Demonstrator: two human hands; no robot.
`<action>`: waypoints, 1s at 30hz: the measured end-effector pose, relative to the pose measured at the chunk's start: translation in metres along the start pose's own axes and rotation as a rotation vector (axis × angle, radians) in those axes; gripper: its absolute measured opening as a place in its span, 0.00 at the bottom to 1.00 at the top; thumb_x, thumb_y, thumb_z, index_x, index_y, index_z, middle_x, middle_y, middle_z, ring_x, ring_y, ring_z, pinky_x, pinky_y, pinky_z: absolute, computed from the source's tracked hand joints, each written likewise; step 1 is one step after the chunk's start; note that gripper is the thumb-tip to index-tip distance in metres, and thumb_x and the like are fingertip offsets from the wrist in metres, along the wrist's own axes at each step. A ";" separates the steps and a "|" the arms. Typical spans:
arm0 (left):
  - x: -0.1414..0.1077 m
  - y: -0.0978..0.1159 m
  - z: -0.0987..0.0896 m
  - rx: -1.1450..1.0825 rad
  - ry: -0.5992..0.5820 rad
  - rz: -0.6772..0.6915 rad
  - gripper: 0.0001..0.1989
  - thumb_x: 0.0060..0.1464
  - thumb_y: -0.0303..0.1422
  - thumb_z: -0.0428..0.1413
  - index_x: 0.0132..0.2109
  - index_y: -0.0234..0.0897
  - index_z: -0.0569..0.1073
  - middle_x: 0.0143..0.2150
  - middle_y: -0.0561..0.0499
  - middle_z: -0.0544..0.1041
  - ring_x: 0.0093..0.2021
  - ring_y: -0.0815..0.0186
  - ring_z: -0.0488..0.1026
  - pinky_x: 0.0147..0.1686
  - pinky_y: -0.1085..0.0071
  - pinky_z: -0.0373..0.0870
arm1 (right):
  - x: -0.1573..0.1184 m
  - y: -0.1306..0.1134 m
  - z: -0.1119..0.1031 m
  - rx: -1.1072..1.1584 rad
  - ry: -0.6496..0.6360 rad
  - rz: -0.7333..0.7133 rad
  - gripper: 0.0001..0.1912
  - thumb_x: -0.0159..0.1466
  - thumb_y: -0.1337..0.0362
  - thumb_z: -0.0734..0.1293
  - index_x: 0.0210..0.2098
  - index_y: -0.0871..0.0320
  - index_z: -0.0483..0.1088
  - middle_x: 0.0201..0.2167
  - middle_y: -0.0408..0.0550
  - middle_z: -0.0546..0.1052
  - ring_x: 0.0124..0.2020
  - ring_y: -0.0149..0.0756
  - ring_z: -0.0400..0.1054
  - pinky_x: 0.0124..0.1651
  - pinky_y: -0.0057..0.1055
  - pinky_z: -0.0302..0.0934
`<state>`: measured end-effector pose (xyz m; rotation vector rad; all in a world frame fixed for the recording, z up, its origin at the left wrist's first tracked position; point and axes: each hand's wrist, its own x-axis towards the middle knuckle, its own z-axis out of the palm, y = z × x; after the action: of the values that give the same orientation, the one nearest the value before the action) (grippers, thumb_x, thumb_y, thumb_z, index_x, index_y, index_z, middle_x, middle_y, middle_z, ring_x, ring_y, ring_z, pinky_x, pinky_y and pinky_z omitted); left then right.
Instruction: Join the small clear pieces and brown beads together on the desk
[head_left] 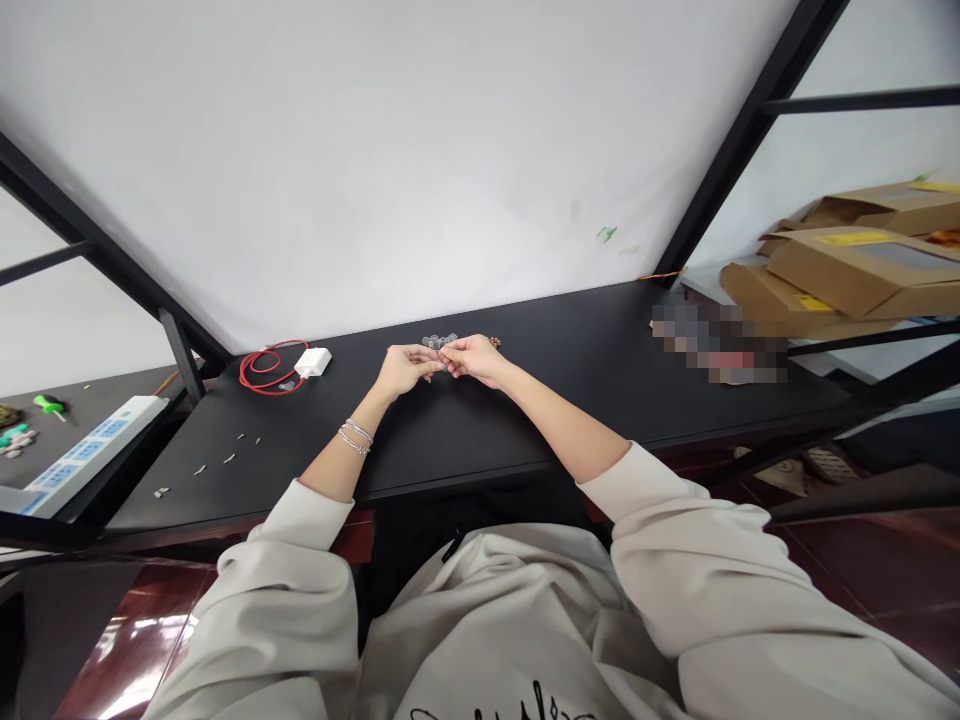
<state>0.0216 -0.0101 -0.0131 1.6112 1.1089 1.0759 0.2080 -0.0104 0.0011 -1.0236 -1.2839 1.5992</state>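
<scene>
Over the middle of the black table, my left hand (409, 366) and my right hand (475, 360) meet fingertip to fingertip. Both are closed in a pinch. Whatever lies between the fingers is too small and too covered to name. Just behind the fingertips are several small clear round pieces (439, 341), like little plastic containers, partly hidden by the hands. Small brown bead-like items (494, 342) show beyond my right hand. A silver bracelet (355, 435) circles my left wrist.
A white charger (313, 362) with a coiled red cable (259, 372) lies on the table (465, 440) at left. Several tiny pale pieces (229, 459) are scattered nearer. A power strip (97, 455) is further left, brown cardboard boxes (832, 270) at right. Black frame posts flank the table.
</scene>
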 end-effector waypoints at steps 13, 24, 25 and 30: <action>0.000 0.004 0.006 -0.094 -0.057 -0.017 0.24 0.36 0.40 0.76 0.38 0.29 0.81 0.32 0.43 0.83 0.31 0.62 0.80 0.37 0.62 0.80 | -0.004 -0.011 -0.008 0.039 0.000 0.037 0.14 0.69 0.68 0.72 0.27 0.63 0.74 0.19 0.44 0.73 0.20 0.25 0.66 0.23 0.21 0.63; 0.001 -0.001 0.009 0.026 -0.024 0.101 0.21 0.42 0.36 0.74 0.38 0.35 0.72 0.29 0.48 0.81 0.27 0.63 0.79 0.31 0.66 0.79 | 0.000 -0.007 -0.006 0.052 0.017 0.042 0.16 0.71 0.68 0.69 0.26 0.63 0.73 0.18 0.43 0.71 0.20 0.26 0.65 0.23 0.23 0.63; 0.001 -0.001 0.009 0.059 -0.029 0.118 0.20 0.43 0.36 0.73 0.37 0.35 0.72 0.30 0.48 0.81 0.28 0.64 0.79 0.31 0.67 0.78 | 0.000 -0.006 -0.006 0.049 0.015 0.045 0.16 0.71 0.68 0.69 0.26 0.63 0.73 0.18 0.43 0.71 0.20 0.26 0.65 0.23 0.23 0.63; -0.001 0.001 0.007 0.191 -0.009 0.243 0.16 0.48 0.35 0.70 0.41 0.35 0.74 0.38 0.47 0.82 0.28 0.68 0.78 0.31 0.71 0.76 | 0.002 -0.004 -0.006 0.033 0.016 0.046 0.16 0.70 0.64 0.72 0.26 0.63 0.73 0.18 0.43 0.71 0.19 0.26 0.64 0.23 0.23 0.63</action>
<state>0.0285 -0.0121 -0.0141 1.9388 1.0547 1.1441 0.2133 -0.0063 0.0041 -1.0507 -1.2277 1.6387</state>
